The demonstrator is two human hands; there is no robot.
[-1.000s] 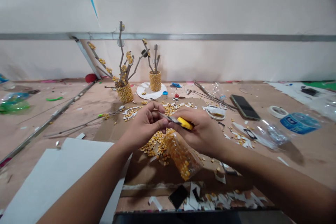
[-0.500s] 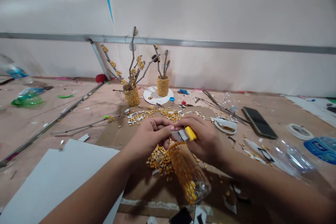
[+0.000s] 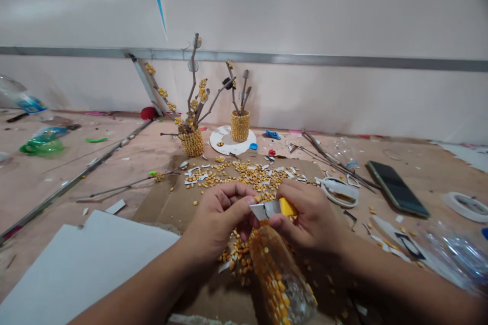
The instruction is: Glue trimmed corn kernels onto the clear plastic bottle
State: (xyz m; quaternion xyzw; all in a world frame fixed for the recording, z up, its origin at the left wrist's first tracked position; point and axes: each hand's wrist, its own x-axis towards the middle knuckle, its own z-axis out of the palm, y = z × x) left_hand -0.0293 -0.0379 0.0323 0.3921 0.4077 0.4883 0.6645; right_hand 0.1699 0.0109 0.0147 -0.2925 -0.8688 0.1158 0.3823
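My right hand is closed around a yellow-handled cutter knife, its broad grey-white blade pointing left. Beside the blade tip, my left hand is closed in a pinch; what its fingers hold is hidden. Just below both hands lies a clear plastic bottle, tilted toward me, with rows of yellow corn kernels stuck on its side. Loose corn kernels are heaped behind it on a brown cardboard sheet; more are scattered farther back with white scraps.
Two kernel-covered pots with twigs stand at the back, one on a white disc. White scissors, a phone and a tape roll lie right. White card covers the left front.
My view has tipped down and drawn closer. Both hands have shifted slightly right and lower, and the knife blade shows more openly. The bottle has rolled or turned, showing more kernels.
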